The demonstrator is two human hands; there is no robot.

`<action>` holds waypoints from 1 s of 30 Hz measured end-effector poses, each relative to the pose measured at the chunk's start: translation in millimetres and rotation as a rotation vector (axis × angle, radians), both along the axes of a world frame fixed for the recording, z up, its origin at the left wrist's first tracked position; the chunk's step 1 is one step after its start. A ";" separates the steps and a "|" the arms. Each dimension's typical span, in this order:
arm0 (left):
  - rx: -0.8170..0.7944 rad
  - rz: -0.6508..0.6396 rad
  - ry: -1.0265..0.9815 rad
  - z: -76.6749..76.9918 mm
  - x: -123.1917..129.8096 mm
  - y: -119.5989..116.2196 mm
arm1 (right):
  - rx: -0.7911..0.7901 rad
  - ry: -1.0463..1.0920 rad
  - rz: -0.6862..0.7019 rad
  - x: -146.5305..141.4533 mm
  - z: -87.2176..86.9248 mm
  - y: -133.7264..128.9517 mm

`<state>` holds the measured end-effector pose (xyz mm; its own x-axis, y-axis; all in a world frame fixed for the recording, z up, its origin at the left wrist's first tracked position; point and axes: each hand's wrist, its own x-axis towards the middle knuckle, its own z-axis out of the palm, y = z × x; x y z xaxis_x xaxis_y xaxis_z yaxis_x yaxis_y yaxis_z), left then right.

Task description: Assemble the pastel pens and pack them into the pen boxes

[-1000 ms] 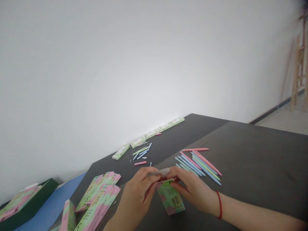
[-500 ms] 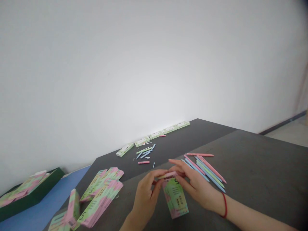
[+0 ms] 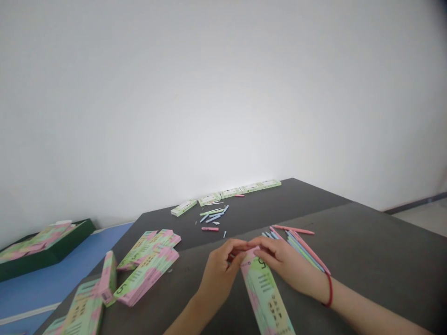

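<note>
A pink and green box [image 3: 263,291] with a large 5 on it slants toward the bottom edge, its top end held between both hands. My left hand [image 3: 222,268] pinches the box's left top corner. My right hand [image 3: 284,260], with a red band at the wrist, grips the right top corner, thumb on the printed face. The fingertips of both hands meet behind the box's top edge. Just behind my right hand lie pink, blue and green pens [image 3: 305,249], partly covered by it.
Pink and green boxes [image 3: 150,274] lie in piles on the dark table [image 3: 377,260] at the left. A green tray [image 3: 52,256] of boxes stands far left. Light green boxes [image 3: 183,208] line the wall, near loose pens and small parts [image 3: 213,215].
The view has tilted down a little. The held box now shows longer and reaches the bottom edge. Both hands have closed in further over its top end.
</note>
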<state>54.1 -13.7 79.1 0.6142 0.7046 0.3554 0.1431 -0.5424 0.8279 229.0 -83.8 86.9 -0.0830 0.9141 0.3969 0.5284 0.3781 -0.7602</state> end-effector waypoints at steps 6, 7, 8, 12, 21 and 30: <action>0.012 0.031 0.022 -3.9 -0.7 -3.9 | 0.092 0.023 -0.179 -11.1 -21.0 -1.1; 0.026 0.038 0.024 -4.2 -0.9 -3.8 | 0.102 0.028 -0.206 -12.3 -24.2 -0.5; 0.047 0.045 0.023 -4.0 -1.1 -3.8 | 0.112 0.034 -0.228 -13.4 -26.7 0.1; 0.205 0.057 -0.003 -0.7 -2.1 -5.5 | 0.083 0.219 -0.211 -17.3 -33.4 -0.1; 0.327 0.015 0.026 4.9 -7.7 -14.5 | -0.014 0.267 -0.030 -30.1 -58.8 -12.2; 0.190 -0.037 0.187 34.6 -12.9 -26.5 | -0.007 0.296 0.130 -33.5 -39.5 -25.3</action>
<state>41.2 -40.1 113.7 0.7056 0.6120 0.3572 0.2609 -0.6931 0.6720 195.5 -109.1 47.4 -0.0813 0.9062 0.4149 0.2316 0.4221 -0.8765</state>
